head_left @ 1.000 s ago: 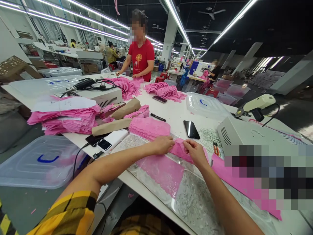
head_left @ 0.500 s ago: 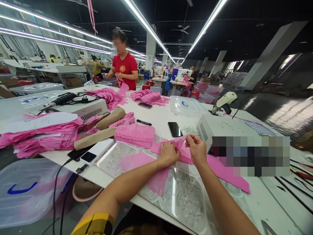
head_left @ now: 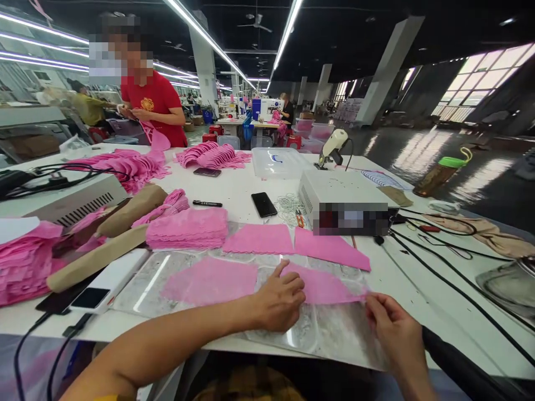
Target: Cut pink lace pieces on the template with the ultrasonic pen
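My left hand [head_left: 282, 295] lies on a sheer pink fabric piece [head_left: 321, 283], its index finger stretched out and the other fingers bent. At the tapered right end of that piece, my right hand [head_left: 390, 320] pinches the tip between thumb and finger. Another pale pink fabric piece [head_left: 211, 281] lies to the left on the glossy clear-topped board [head_left: 338, 326]. Behind these, a scalloped-edge pink piece [head_left: 259, 238] and a brighter pink piece [head_left: 332, 249] lie flat side by side. A neat stack of pink pieces [head_left: 186, 227] sits at their left.
A grey-white box [head_left: 346, 186] with cables stands at the back right. A phone [head_left: 264, 204], orange-handled snips [head_left: 300, 218] and a marker [head_left: 207, 204] lie beyond the board. A power bank [head_left: 106, 278] is at the left. Across the table stands a person in red [head_left: 154, 106].
My hands have come down nearer and apart, the right one moving outward. The raised pink fabric now lies spread on the board. The view has turned right.
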Demonstrator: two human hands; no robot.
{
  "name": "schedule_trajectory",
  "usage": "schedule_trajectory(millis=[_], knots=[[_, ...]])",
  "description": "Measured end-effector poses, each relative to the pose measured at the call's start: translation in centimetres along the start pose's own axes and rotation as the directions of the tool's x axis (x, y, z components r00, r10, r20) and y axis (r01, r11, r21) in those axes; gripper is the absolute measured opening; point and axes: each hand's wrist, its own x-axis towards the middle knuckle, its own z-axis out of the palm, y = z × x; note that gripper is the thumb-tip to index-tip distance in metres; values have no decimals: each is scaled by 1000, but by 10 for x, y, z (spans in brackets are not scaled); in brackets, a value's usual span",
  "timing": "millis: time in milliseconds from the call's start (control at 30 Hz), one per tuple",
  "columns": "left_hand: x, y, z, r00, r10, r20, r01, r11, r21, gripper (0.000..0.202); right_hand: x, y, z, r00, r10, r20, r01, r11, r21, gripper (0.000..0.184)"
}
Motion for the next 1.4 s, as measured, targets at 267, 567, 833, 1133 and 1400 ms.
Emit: schedule_trajectory(millis=[267,567,833,1133,1400], knots=[[-13,-7,1,1000,-5,19,9,982,-189,30,-21,11,-12,964,-264,26,254,890,-380,45],[-40,-15,-11,1000,1,1,-1,982,-188,29,-11,23,-13,908,-377,181,414,749,-517,29],[-17,-25,-23,995,-1,99,27,964,-266,16,-10,28,-16,926,-339,166,373,760,-532,31],[-25,-30,-37,985,62,163,2,931,-365,27,-15,18,-15,904,-404,137,417,771,-481,28],[-42,-25,-40,979,54,199,7,956,-292,19,-12,20,-15,864,-477,163,498,757,-422,26]])
